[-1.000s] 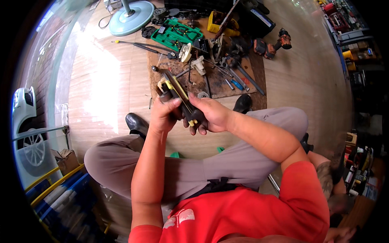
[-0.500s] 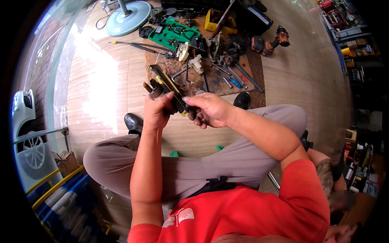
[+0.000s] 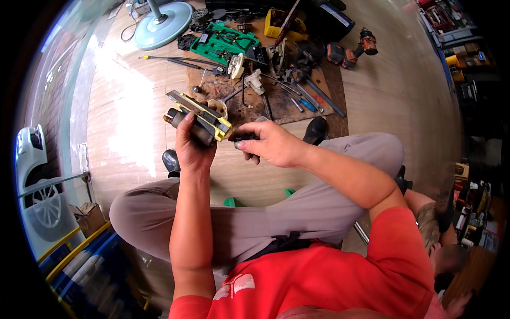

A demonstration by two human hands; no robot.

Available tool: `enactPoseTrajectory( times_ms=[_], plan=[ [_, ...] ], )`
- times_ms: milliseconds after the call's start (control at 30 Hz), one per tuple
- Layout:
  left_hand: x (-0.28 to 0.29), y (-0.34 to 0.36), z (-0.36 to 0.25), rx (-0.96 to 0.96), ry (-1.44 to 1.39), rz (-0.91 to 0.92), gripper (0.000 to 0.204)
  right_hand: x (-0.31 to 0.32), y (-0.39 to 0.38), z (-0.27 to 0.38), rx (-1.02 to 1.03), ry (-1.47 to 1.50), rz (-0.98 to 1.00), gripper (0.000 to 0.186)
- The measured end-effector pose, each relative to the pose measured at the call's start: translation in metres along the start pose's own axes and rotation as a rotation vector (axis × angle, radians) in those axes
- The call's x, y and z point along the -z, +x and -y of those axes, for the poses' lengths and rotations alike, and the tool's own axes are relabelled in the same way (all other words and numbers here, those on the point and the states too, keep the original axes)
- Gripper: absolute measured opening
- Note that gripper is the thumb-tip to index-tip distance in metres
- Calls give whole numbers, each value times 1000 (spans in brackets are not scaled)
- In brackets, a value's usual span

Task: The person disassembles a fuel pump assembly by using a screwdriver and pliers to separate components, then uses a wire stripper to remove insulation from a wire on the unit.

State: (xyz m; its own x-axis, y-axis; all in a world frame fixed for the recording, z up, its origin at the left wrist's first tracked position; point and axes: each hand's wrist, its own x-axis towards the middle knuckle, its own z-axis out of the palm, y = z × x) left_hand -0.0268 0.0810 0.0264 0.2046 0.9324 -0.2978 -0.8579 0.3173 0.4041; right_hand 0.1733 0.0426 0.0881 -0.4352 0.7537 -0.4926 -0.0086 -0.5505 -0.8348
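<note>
Left hand point(image 3: 196, 142) grips a long pale-yellow plastic and dark cylindrical assembly point(image 3: 208, 120); right hand point(image 3: 272, 143), just beside it, pinches a small black part point(image 3: 244, 137), shape unclear. Risk: a slack pinch could drop it onto the pale striated floor point(image 3: 255, 186) beneath.

white car point(image 3: 26, 155), round light-blue stand point(image 3: 163, 36)

On a stained, perhaps wooden board point(image 3: 281, 110): blue-handled tool point(image 3: 306, 104), long bar point(image 3: 326, 98).
</note>
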Motion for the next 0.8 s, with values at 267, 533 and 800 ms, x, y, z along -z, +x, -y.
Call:
enactPoseTrajectory(
  times_ms=[267, 533, 800],
  plan=[
    [1, 0, 3, 22, 26, 14, 47, -2, -8, 22, -40, -99, 89, 40],
    [0, -2, 4, 28, 38, 36, 48, 2, -2, 6, 74, -74, -29, 37],
    [1, -2, 4, -20, 88, 28, 48, -1, -6, 9, -13, 169, 19, 25]
  ],
)
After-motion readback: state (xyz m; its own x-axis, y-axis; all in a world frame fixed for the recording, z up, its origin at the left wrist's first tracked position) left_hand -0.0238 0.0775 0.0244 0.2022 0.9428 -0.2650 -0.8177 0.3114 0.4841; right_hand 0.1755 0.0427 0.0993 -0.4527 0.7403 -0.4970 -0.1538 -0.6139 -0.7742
